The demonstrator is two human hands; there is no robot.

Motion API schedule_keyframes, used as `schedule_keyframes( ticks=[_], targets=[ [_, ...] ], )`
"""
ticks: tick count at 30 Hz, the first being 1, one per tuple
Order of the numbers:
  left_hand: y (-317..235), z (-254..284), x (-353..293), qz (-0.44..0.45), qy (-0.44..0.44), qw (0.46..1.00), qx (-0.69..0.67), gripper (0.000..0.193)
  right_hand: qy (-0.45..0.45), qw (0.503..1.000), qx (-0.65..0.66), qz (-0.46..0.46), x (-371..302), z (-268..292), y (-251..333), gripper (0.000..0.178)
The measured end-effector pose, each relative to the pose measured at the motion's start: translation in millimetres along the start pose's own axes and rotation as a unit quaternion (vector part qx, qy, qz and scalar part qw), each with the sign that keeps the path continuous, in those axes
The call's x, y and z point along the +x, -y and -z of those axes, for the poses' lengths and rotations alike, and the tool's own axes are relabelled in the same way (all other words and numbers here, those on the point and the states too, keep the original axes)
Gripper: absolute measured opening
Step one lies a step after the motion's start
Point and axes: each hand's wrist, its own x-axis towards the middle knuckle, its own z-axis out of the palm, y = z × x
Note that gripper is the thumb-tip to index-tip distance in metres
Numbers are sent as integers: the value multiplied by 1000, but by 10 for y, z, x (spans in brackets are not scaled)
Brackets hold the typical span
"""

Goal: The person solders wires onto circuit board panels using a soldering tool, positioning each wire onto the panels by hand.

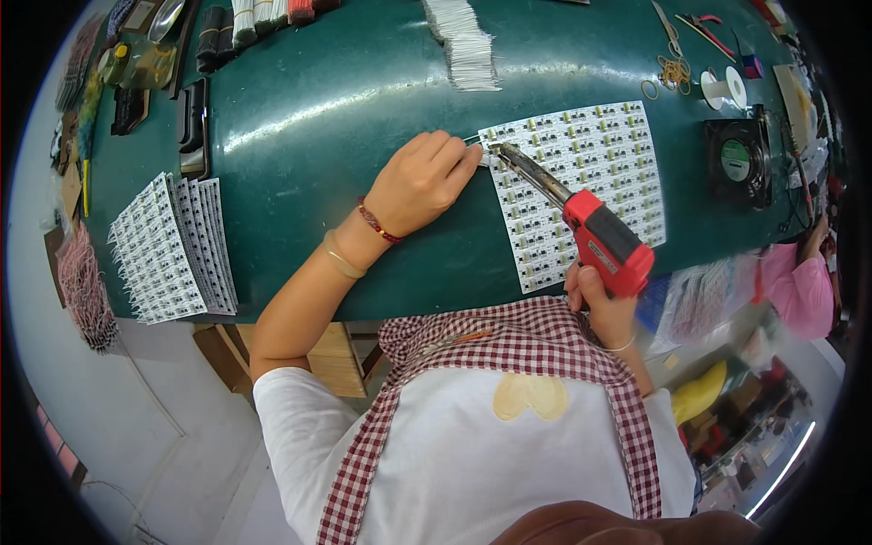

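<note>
My right hand (604,304) is wrapped round the handle of a red and black soldering gun (610,238). The gun's metal tip reaches the upper left corner of a white panel of small circuit boards (599,163), lying on the green table. At that same corner my left hand (425,177) is closed in a pinch, with a thin white wire (473,139) showing at its fingertips. My fingers partly hide the wire, and whether the tip touches it I cannot tell.
A stack of similar panels (163,254) lies at the left. Cut white wires (461,45) lie at the far middle. A black fan (738,163), a white spool (724,88), rubber bands (673,73) and scissors (668,32) are at the right. Another person's pink sleeve (797,291) shows beyond.
</note>
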Motion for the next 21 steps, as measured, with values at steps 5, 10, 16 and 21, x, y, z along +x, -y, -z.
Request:
schedule_keyframes(
  ticks=[5, 10, 16, 21],
  targets=[
    [-3, -18, -3, 2, 1, 1000, 2, 26, -11, 1000, -17, -15, -1, 8, -56, 28],
    [-6, -19, -7, 2, 6, 1000, 8, 25, 9, 1000, -1, 25, -32, 37, -36, 28],
    [-2, -22, -11, -2, 7, 1000, 12, 24, 3, 1000, 9, 18, -52, 52, -25, 31],
    [-12, -3, -12, -13, 2, 1000, 12, 24, 2, 1000, 28, 13, -70, 68, -54, 9]
  ],
)
